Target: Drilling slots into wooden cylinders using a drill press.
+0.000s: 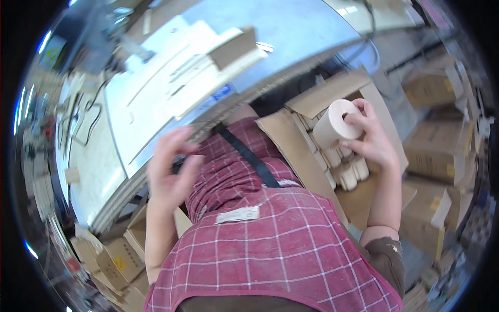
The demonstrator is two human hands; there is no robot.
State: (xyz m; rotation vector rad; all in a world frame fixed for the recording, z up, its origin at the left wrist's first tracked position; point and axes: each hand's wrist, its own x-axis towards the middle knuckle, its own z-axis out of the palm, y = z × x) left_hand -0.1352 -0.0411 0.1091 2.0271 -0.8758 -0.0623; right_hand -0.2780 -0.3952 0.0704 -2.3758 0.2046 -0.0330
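Observation:
My right hand (370, 136) grips a pale, wood-coloured cylinder (328, 130) with a round hole in its end. A finger reaches into the hole while the thumb presses the rim. Beneath it stands an open cardboard box (291, 139), holding several pale wooden pieces (351, 173) with rounded ends; the cylinder and hand hide part of them. My left hand (174, 169), slightly blurred, is raised by the table's near edge with its fingers apart and nothing in them.
Pale boards (195, 65) and a small cardboard piece (234, 49) lie on the worktable (306, 31). Cardboard boxes (434, 148) line the right side. More cartons (117, 262) stand at lower left. A checked red apron (270, 234) covers my lap.

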